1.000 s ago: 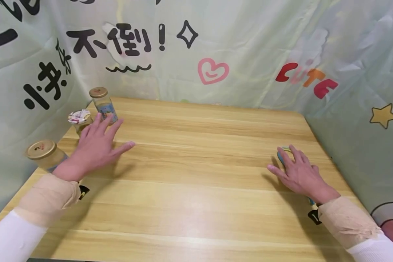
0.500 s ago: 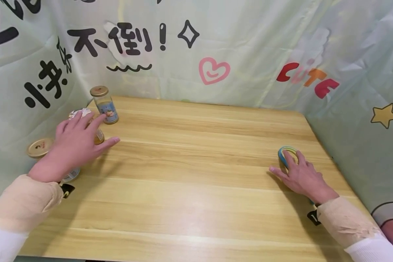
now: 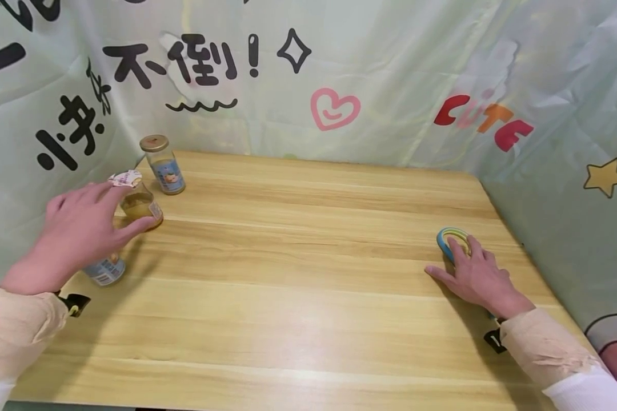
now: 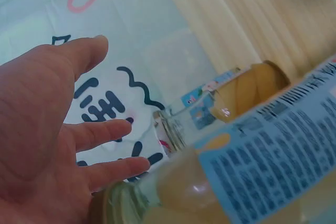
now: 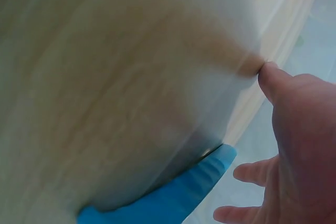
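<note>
My left hand (image 3: pixel 77 231) hovers with fingers spread and slightly bent over the near glass jar (image 3: pixel 105 271), whose lid it hides in the head view. That jar's blue label (image 4: pixel 262 156) fills the lower right of the left wrist view. Just beyond the fingers stands a middle jar (image 3: pixel 141 205) with a patterned paper-like lid and yellowish contents. My right hand (image 3: pixel 478 279) is loosely spread over a blue-and-yellow looped object (image 3: pixel 444 242). Most of this object is covered, so its kind is unclear; its blue part (image 5: pixel 173 198) lies below the fingers in the right wrist view.
A gold-lidded jar (image 3: pixel 164 168) with a blue label stands upright at the back left of the wooden table (image 3: pixel 298 274). Printed cloth (image 3: pixel 391 85) walls in the table's back and both sides.
My left hand has drawn back left and towards me, from over the middle jar to over the near one, uncovering the middle jar. My right hand has barely shifted.
</note>
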A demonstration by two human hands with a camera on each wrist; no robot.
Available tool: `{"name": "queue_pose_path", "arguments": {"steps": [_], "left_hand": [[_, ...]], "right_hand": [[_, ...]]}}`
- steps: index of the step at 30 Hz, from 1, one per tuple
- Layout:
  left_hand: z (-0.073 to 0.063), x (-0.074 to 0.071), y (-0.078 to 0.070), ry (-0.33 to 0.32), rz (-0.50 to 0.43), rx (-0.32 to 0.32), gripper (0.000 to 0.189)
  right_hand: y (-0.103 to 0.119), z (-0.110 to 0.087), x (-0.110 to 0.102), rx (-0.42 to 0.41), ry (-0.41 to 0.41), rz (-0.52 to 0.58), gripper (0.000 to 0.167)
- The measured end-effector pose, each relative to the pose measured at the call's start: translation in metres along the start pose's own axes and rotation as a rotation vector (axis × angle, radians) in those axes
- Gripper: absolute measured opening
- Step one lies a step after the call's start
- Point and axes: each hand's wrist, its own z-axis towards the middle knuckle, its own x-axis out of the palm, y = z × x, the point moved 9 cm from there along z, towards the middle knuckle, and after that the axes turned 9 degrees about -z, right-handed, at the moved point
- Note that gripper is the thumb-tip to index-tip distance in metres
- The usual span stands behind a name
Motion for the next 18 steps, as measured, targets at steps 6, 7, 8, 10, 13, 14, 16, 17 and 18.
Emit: {"name": "queue_pose_path", "arguments": {"steps": [6,7,8,10,13,14,16,17,18], "left_hand": [[-0.002,0.001,0.012,-0.003,0.024,0.016,0.084],[-0.003,0.000,0.014,-0.008,0.029,0.018,0.083],[-0.004,0.000,0.017,-0.007,0.030,0.016,0.081],[-0.007,-0.002,0.022,-0.009,0.024,0.011,0.079],[-0.013,-0.003,0.028,-0.003,-0.004,-0.006,0.076],[-0.014,-0.003,0.031,0.002,-0.014,-0.016,0.075],[-0.018,-0.003,0.035,0.010,-0.039,-0.034,0.075],[-0.020,-0.003,0.038,0.014,-0.053,-0.044,0.075],[-0.022,-0.003,0.041,0.013,-0.070,-0.057,0.076]], "right_hand": [[-0.002,0.000,0.000,-0.009,-0.012,-0.001,0.099],[-0.002,0.000,0.000,-0.010,-0.009,0.000,0.099],[-0.002,0.000,0.000,-0.010,-0.005,0.002,0.099],[-0.003,0.000,0.001,-0.010,0.002,0.008,0.100],[-0.006,0.000,0.001,-0.007,0.016,0.015,0.100],[-0.007,0.001,0.002,-0.007,0.018,0.018,0.100],[-0.008,0.001,0.002,-0.007,0.022,0.022,0.099],[-0.008,0.002,0.002,-0.006,0.024,0.024,0.099],[-0.009,0.002,0.003,-0.006,0.025,0.026,0.099]]}}
